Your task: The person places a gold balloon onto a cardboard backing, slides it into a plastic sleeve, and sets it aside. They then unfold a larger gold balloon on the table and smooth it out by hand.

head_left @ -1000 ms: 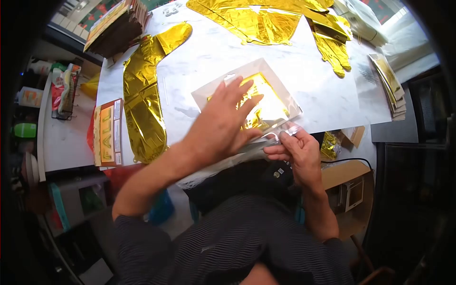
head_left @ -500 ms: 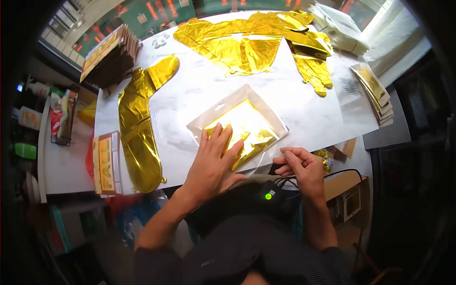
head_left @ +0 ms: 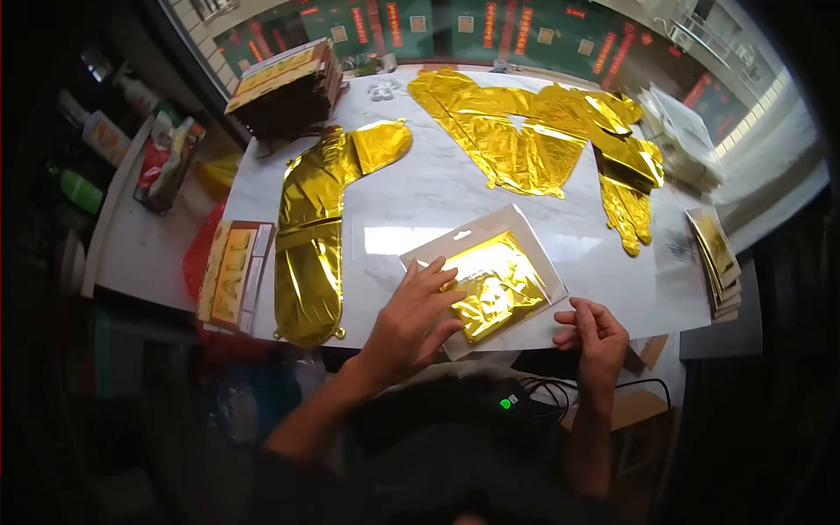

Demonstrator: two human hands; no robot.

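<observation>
On the table in front of me lies a clear plastic bag [head_left: 549, 262] with a hang hole, turned at an angle. Folded gold foil [head_left: 503, 293] shows inside it. My left hand [head_left: 411, 319] is open, fingers spread over the bag's left edge and the near side of the foil. Just off the bag's right corner, my right hand [head_left: 597, 337] has its fingers curled in towards the thumb. Whatever those fingers hold, if anything, I cannot make out. A flat, bent gold foil balloon [head_left: 309, 254] lies to the left of the bag.
More flat gold foil balloons [head_left: 542, 149] spread across the back. A stack of printed packages [head_left: 289, 83] stands back left, a printed card [head_left: 234, 271] front left. Clear bags [head_left: 682, 136] are piled back right, gold packets [head_left: 713, 262] at the right edge.
My view has tilted upward and shifted. My left hand has drawn back from flat on the foil towards the bag's left edge. The right hand stays curled near the bag's right corner.
</observation>
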